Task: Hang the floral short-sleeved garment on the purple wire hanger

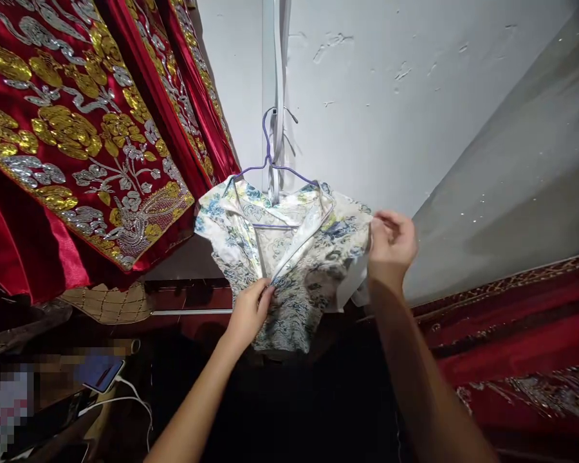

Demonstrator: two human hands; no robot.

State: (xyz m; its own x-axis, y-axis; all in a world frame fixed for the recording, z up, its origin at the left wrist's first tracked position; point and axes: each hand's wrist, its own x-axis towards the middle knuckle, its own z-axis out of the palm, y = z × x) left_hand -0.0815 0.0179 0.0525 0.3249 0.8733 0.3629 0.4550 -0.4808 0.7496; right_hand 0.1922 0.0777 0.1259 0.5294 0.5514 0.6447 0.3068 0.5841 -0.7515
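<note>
A white floral blouse [294, 289] with blue, grey and yellow print hangs in front of me on a purple hanger [269, 145]. The hanger's hook rests over a hook on a pale upright strip [278, 64] against the wall. My left hand [251, 307] pinches the blouse's front at the bottom of the V-neck. At the edge of the short sleeve on the right, my right hand [393, 241] has its thumb and fingers closed on the fabric. A white tag-like piece [352, 283] shows beneath that sleeve.
Red garments [77, 128] with gold and silver embroidery hang at the left. Sheer sparkly fabric [516, 173] and red beaded cloth [511, 360] fill the right side. A phone [103, 373] with a white cable [135, 392] lies at lower left.
</note>
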